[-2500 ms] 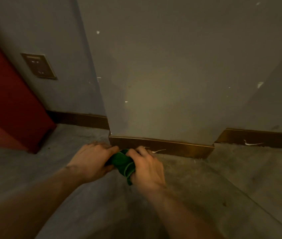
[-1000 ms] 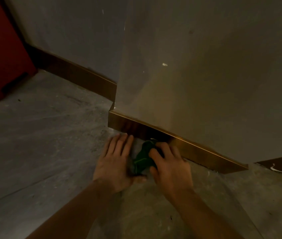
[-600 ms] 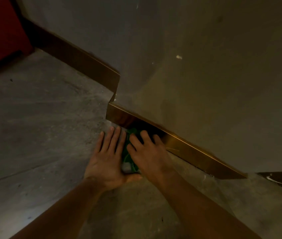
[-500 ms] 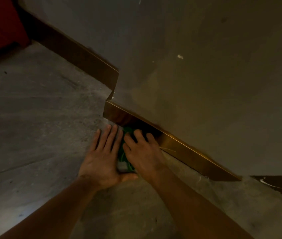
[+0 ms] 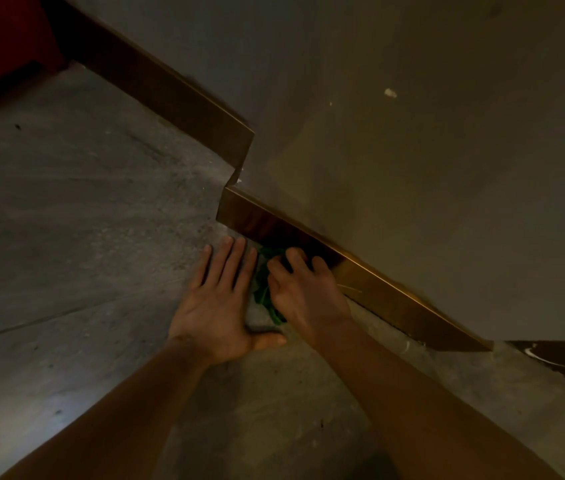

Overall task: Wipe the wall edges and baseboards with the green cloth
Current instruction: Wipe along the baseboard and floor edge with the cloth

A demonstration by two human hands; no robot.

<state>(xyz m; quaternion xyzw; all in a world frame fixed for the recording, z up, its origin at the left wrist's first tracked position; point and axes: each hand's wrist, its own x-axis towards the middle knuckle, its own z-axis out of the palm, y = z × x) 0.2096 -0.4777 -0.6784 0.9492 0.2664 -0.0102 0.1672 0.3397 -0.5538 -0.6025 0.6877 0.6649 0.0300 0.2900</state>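
The left hand (image 5: 220,306) lies flat on the concrete floor (image 5: 77,237), fingers spread and straight, holding nothing. Just beside it, the right hand (image 5: 303,291) curls down over the green cloth (image 5: 263,292), pressing it where the floor meets the brown baseboard (image 5: 371,285). Most of the cloth is hidden under that hand; only a dark green strip shows between the two hands. Dim light blurs its folds. A red object (image 5: 0,46) is cut off at the upper left.

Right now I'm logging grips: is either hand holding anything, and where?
The right hand presses the bunched green cloth from above against the baseboard. The left hand lies flat, holding nothing.
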